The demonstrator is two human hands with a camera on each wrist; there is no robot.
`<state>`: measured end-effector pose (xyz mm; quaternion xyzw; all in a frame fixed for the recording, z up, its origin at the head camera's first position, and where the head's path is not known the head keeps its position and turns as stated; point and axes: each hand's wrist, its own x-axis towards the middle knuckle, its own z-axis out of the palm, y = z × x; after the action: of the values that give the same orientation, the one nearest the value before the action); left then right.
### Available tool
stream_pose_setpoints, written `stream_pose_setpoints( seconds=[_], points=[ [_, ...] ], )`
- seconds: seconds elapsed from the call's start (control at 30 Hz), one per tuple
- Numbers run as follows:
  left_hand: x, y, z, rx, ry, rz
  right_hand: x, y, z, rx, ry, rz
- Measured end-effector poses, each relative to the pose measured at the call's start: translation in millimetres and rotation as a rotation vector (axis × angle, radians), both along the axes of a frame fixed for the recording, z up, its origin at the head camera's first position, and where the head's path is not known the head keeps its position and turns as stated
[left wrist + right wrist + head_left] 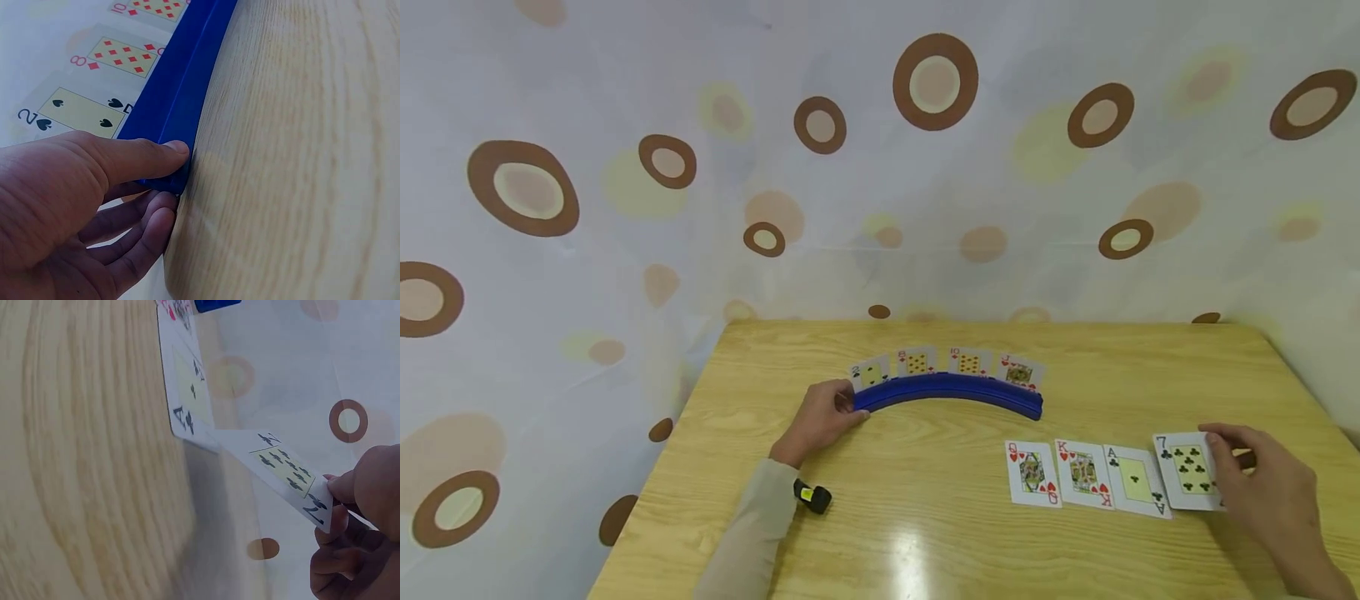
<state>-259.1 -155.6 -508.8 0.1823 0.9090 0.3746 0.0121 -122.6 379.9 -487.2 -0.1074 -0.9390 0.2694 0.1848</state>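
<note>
A curved blue card holder [951, 385] stands on the table with a two of spades [871, 374], an eight of diamonds [917, 363], a ten of diamonds [968, 363] and a jack of hearts [1019, 373] upright in it. My left hand [822, 414] grips the holder's left end, thumb [169, 156] on its front. At the right, my right hand [1270, 483] pinches the seven of clubs [284, 472] by its right edge, tilted up off the table. Left of it lie the ace of clubs [1135, 481], king of hearts [1084, 473] and queen of hearts [1032, 473], face up in a row.
A small black object with a yellow-green patch [812, 497] is beside my left sleeve [752, 525]. The wooden table [910, 467] meets a white cloth backdrop [865, 183] with brown circles at its back and sides.
</note>
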Motion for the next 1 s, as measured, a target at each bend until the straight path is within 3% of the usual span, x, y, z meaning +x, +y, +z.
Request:
stream_pose_setpoints(
  seconds=[0.37, 0.5, 1.0],
  points=[
    [-3.9, 1, -0.1, 0.001, -0.006, -0.001, -3.9, 20, -20.4, 0.043, -0.217, -0.047],
    [-2.4, 0, -1.7, -0.004, 0.011, -0.006, -2.7, 26, -24.0, 0.035, -0.27, -0.012],
    [-1.5, 2, -2.2, 0.0, 0.019, 0.002, -2.8, 32, -22.9, 0.024, -0.287, 0.04]
  ],
)
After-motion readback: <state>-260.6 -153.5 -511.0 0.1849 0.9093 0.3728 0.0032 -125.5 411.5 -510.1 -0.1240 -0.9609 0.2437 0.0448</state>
